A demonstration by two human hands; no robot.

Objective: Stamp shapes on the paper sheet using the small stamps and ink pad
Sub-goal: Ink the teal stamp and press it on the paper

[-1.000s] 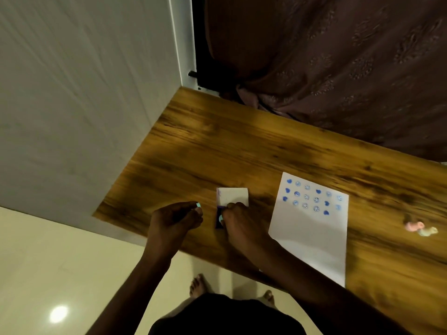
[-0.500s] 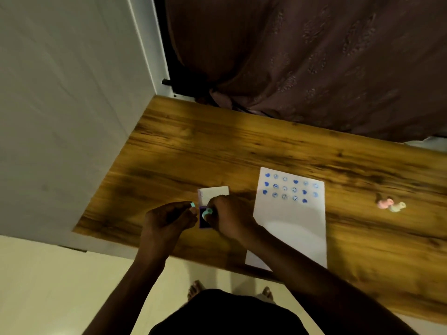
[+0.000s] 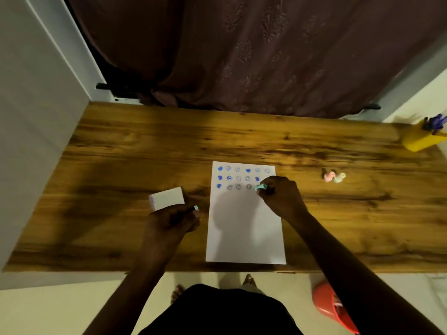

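Observation:
A white paper sheet (image 3: 244, 226) lies on the wooden table (image 3: 121, 153), with three rows of blue stamped hearts and round faces near its top. My right hand (image 3: 280, 197) pinches a small teal stamp (image 3: 260, 187) down on the third row, right side. My left hand (image 3: 173, 220) hovers left of the sheet, its fingers closed around a small teal piece (image 3: 196, 208). The white lid of the ink pad (image 3: 167, 198) stands tilted just behind my left hand; the pad itself is hidden by that hand.
A pink stamp (image 3: 329, 176) and a pale green stamp (image 3: 339, 177) stand right of the sheet. A yellow cup (image 3: 419, 140) with purple pens sits at the far right corner. A red bucket (image 3: 331, 308) stands on the floor below the table's front edge.
My right hand has left the ink pad and carried the teal stamp right onto the sheet's third row. My left hand stays by the pad. The camera has turned right.

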